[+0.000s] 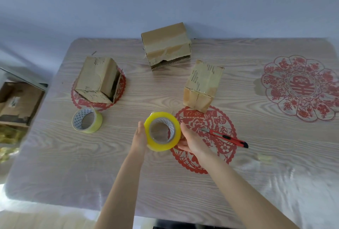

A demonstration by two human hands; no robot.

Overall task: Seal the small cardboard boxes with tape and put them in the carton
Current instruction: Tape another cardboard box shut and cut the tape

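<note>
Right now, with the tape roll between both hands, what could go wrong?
The utility knife lies close by the right hand, with its blade apparently extended; a careless reach could mean a cut. The far box has a torn, gaping flap edge, so tape may seal it poorly.

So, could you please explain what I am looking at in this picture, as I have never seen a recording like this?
There is no machine here. A person wears a camera on the head that looks forward and down, so the two bare arms reaching in are their own. The left hand lies flat against a yellow tape roll, and the right hand cups it from the other side. On the wood-grain table lie a second tape roll, a red utility knife and three small cardboard boxes: the left box, the back box and the right box. The job is to tape these boxes shut.
</note>
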